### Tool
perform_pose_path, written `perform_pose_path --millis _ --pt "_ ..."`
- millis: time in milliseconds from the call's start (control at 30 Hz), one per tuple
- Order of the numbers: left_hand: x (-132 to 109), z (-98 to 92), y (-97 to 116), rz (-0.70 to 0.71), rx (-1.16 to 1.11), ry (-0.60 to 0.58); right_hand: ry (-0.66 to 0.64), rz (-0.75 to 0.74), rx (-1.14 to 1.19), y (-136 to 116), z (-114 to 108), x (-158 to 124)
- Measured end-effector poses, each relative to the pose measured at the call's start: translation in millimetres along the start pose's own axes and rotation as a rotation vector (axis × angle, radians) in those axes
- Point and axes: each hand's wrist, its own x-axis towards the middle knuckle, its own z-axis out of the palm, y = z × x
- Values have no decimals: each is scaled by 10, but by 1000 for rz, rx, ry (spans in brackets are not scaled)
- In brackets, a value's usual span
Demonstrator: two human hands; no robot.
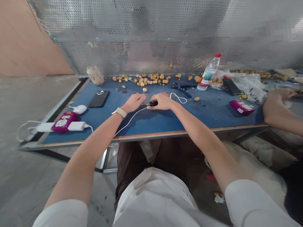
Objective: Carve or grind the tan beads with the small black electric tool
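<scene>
My right hand (161, 101) is closed around a small black-bodied tool (153, 103) held low over the blue table. A white cable (132, 116) runs from beside the tool toward the table's front edge. Just to the left, my left hand (135, 102), with a pale wristband, is bent with its fingers together near the tool's end; anything in its fingertips is too small to make out. Behind the hands lies a round tan nut-like piece (144, 90). A looped white cord (178, 97) and blue-handled pliers (184, 90) lie right of my right hand.
Several tan round pieces (153, 79) line the mesh panel (119, 29). A phone (99, 99), jar (95, 75), power strip (76, 126) and purple pack (63, 122) are left. Rightward are a bottle (209, 73), another purple pack (241, 107) and a co-worker's hands (282, 99).
</scene>
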Motion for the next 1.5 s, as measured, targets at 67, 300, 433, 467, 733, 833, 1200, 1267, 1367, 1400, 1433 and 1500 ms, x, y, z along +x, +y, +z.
perform_pose_path --millis 67,300,433,467,733,833,1200,1267,1367,1400,1433,1500 --pt "2 -9 -55 50 54 -52 21 7 -8 -1 1 1" --pt "2 37 -205 165 204 -140 69 36 2 17 -21 -25" --pt "19 48 -233 179 264 -131 79 13 82 2 -47 -49" --pt "23 46 -237 186 273 -121 79 5 98 -3 -53 -52" --pt "36 34 -288 214 376 -76 117 56 92 103 -98 -47" --pt "28 47 -318 199 418 -100 240 197 -12 259 -100 -50" --pt "32 90 -334 152 419 -134 28 46 -119 693 -74 278" --pt "28 81 -339 143 410 -140 -50 63 -90 697 -95 351" --pt "19 75 -350 133 391 -148 -66 84 -68 686 -110 382" --pt "17 76 -356 130 382 -144 -47 92 -76 680 -112 374" --pt "15 79 -364 127 373 -138 -24 104 -89 675 -111 362" --pt "14 89 -381 116 358 -124 12 138 -111 662 -109 333"
